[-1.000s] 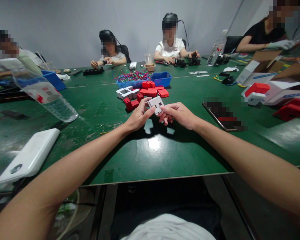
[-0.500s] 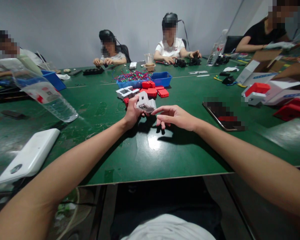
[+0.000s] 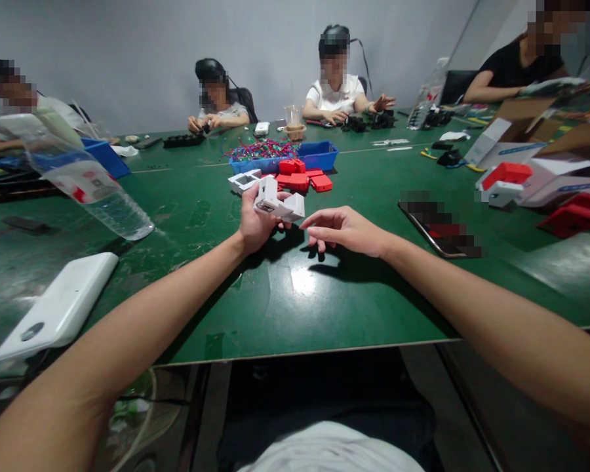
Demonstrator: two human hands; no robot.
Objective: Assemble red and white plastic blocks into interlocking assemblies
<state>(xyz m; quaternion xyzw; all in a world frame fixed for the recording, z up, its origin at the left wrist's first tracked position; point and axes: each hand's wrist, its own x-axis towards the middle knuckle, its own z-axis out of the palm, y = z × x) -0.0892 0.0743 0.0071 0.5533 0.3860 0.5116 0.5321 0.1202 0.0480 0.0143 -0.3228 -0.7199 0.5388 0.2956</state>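
My left hand (image 3: 254,226) is closed round a white plastic housing (image 3: 276,202) and holds it a little above the green table (image 3: 299,295). My right hand (image 3: 345,231) hovers just to the right of the housing, empty, with its fingers loosely stretched toward it. Behind the hands lie several red plastic parts (image 3: 302,179) and another white housing (image 3: 242,180). A blue tray (image 3: 319,155) with coloured wires stands further back.
A clear water bottle (image 3: 86,183) lies at the left, a white device (image 3: 59,307) at the near left edge. A phone (image 3: 440,226) lies to the right, boxes (image 3: 535,167) and red parts beyond. Other people work at the far and side edges.
Both hands held the white housing a second ago. The right hand let go and drew slightly back; the left hand lifted and turned the housing to the left.
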